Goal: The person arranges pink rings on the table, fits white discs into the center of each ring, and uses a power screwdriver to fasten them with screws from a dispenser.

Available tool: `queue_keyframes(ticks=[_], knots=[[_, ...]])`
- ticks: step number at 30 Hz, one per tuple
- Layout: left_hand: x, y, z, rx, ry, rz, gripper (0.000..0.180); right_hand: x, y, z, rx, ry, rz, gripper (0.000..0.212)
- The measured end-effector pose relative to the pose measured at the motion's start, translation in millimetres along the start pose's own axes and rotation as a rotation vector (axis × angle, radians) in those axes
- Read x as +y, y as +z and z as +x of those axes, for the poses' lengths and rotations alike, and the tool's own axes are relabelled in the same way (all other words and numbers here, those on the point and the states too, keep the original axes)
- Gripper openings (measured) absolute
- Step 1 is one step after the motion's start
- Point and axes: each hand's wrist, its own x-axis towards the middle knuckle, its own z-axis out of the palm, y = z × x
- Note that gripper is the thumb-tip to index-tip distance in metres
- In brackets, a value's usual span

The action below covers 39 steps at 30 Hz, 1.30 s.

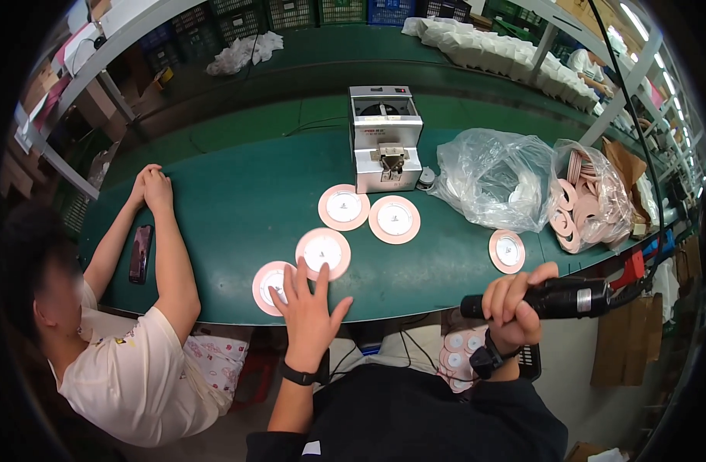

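Observation:
My left hand is spread flat, its fingertips over a pink-rimmed white disc near the table's front edge and touching the lower edge of a second disc. Farther back, a third disc and its neighbour lie side by side before a silver screw feeder. Held sideways in my right hand is a black electric screwdriver, its cable leading off to the right. My fingers wrap round its body above the front edge. Another disc lies just beyond that hand.
A clear plastic bag stands right of the feeder, beside a bag of pink rings. On the left a person rests both forearms on the green table around a phone. Crates line the back.

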Motion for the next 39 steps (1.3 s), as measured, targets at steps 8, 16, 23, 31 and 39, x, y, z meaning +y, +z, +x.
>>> queue_keyframes(ticks=[8, 16, 23, 31, 39], knots=[[33.7, 13.7, -6.1, -0.139, 0.22, -0.193, 0.06, 65.7, 33.5, 135.8, -0.163, -0.051, -0.212, 0.039], [33.7, 32.8, 16.6, -0.134, 0.399, -0.281, 0.062, 149.8, 39.7, 226.8, -0.124, 0.007, -0.329, 0.027], [34.1, 26.0, 28.9, -0.038, 0.338, -0.347, 0.072, 148.5, 27.9, 208.1, -0.145, 0.182, -0.312, 0.025], [35.3, 23.9, 34.8, -0.08, 0.308, -0.335, 0.076, 85.5, 6.6, 87.3, -0.187, 0.132, -0.128, 0.041], [34.6, 26.3, 35.6, -0.114, 0.32, -0.317, 0.075, 87.6, -14.4, 57.8, -0.141, 0.117, -0.285, 0.039]])
